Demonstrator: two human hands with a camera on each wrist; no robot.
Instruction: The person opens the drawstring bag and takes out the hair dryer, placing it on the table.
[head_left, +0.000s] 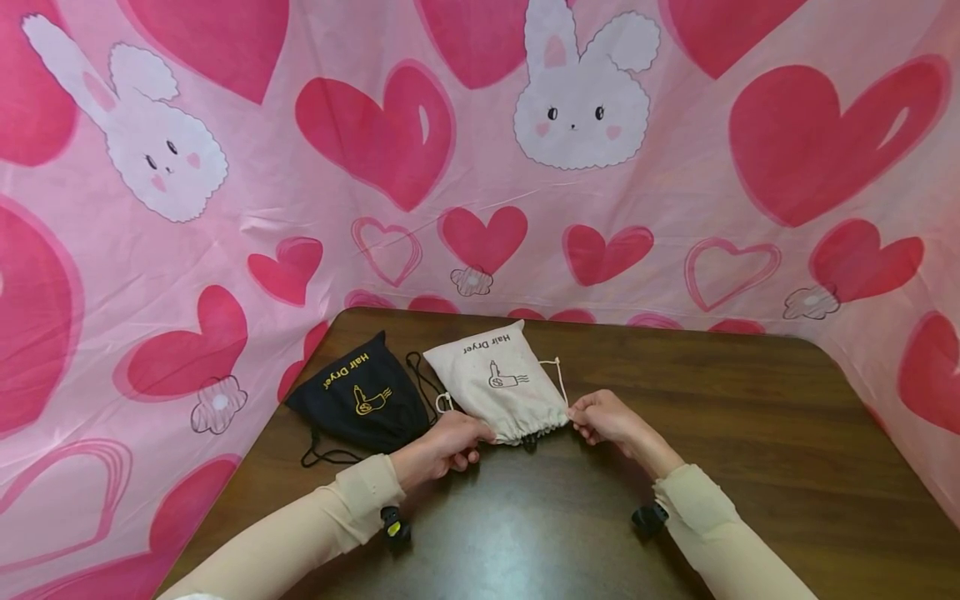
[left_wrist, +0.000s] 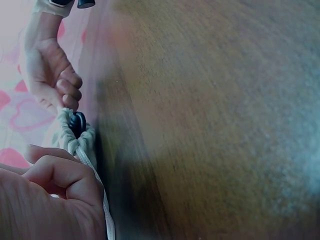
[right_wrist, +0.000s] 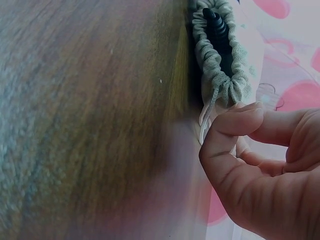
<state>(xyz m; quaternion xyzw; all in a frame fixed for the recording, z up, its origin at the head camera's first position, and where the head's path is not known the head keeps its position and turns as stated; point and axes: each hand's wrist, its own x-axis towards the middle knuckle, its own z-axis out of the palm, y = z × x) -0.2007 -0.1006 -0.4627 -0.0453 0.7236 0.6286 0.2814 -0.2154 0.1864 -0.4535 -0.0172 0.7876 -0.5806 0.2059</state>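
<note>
A white drawstring bag (head_left: 480, 379) printed "Hair Dryer" lies on the table, its gathered mouth facing the person. My left hand (head_left: 444, 446) pinches the left corner of that mouth between thumb and fingers. At the opposite corner, my right hand (head_left: 609, 419) pinches the gathered edge. In the right wrist view the mouth (right_wrist: 239, 60) stands partly open, and a black ribbed cord end (right_wrist: 220, 31) shows inside; the rest of the contents is hidden. White drawstring (left_wrist: 97, 182) trails from the corner by the left hand, and a loop (head_left: 560, 379) sticks out on the bag's right side.
A black drawstring bag (head_left: 367, 396) with yellow "Hair Dryer" print lies just left of the white one, its black cords (head_left: 330, 457) loose on the wood. The brown table (head_left: 750, 417) ends at a pink heart-patterned curtain (head_left: 480, 167) at the back and sides.
</note>
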